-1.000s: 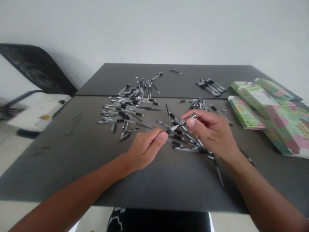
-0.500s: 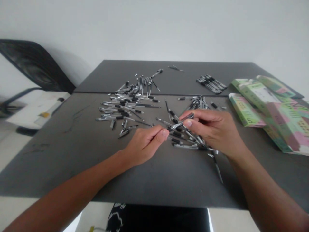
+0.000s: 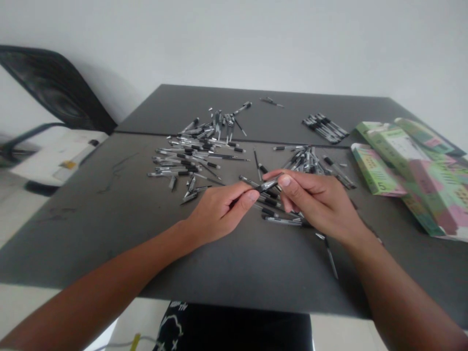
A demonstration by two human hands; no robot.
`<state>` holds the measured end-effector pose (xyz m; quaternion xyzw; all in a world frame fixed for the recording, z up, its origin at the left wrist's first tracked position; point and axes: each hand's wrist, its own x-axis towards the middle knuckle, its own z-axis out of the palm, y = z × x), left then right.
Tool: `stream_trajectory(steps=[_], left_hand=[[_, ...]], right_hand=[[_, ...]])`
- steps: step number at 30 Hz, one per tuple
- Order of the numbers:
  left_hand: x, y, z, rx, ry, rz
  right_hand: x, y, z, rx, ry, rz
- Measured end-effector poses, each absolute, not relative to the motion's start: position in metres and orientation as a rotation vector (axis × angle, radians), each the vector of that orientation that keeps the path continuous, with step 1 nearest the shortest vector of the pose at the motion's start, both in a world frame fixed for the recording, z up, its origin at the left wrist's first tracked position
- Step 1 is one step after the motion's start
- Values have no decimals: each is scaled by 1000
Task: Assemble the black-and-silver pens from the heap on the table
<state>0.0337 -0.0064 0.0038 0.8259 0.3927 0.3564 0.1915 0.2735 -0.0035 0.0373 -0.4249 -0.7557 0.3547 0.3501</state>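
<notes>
Dark tabletop (image 3: pixel 91 234) beneath, left hand (image 3: pixel 219 214) and right hand (image 3: pixel 314 204) pinch one half-hidden pen (image 3: pixel 268 185).

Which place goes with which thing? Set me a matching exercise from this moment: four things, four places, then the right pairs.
Things:
1. Slim black-and-silver pen
2. Tidy bundle of black-and-silver pens
3. Green-and-pink cardboard boxes
4. Lone black-and-silver pen

Places:
A. Right end of the dark grey table
B. On the table beside the right wrist
C. Between the fingers of the left hand and right hand
D. Far part of the table, right of centre

Pairs: 1-C, 2-D, 3-A, 4-B
</notes>
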Motion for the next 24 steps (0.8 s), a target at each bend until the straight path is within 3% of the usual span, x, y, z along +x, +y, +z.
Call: stream_trajectory(steps=[24], left_hand=[[30, -3, -4, 2503, 1098, 1025]], right_hand=[[268, -7, 31, -1111, -1873, 1029]])
